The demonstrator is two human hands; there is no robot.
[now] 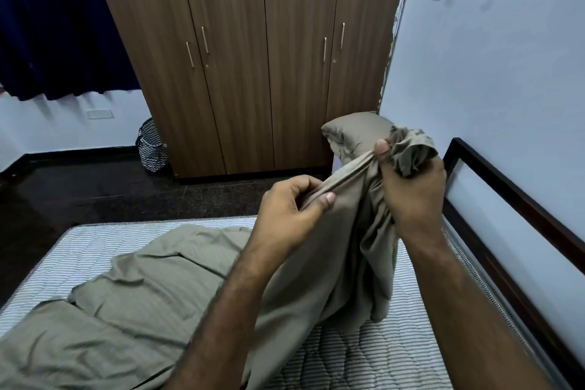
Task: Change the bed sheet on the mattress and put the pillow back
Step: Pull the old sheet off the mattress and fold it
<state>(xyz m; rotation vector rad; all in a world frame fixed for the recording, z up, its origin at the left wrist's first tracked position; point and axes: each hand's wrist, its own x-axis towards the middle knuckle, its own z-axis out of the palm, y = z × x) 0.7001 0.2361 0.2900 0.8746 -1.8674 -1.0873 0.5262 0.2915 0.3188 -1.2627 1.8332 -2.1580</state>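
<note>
- Lying crumpled below and left of the left hand's fingers: most of the olive bed sheet (152, 288), heaped over the middle of the striped mattress (79, 250) and not yet spread or tucked.
- Showing bare at the far left edge and beneath both forearms: the mattress ticking, so judging the job as early — fabric on the bed, corners all still to fit.
- Pinching a gathered edge of the sheet between thumb and curled fingers: the left hand (291, 203).
- Gripping a bunched corner, fabric spilling over the knuckles: the right hand (411, 187), raised just right of the left, a taut band of cloth stretching between the two.
- Standing just behind the right hand's fingers, against the wardrobe (253, 57) and wall: the pillow (351, 133), off the mattress and still to be put back.
- Running to the right of the right hand: the dark bed frame (506, 190).
- Being hidden: the sheet's seam or elastic inside both grips; the near end of the bed, cut off below; whether this is the fresh sheet or the old one, impossible to tell.
</note>
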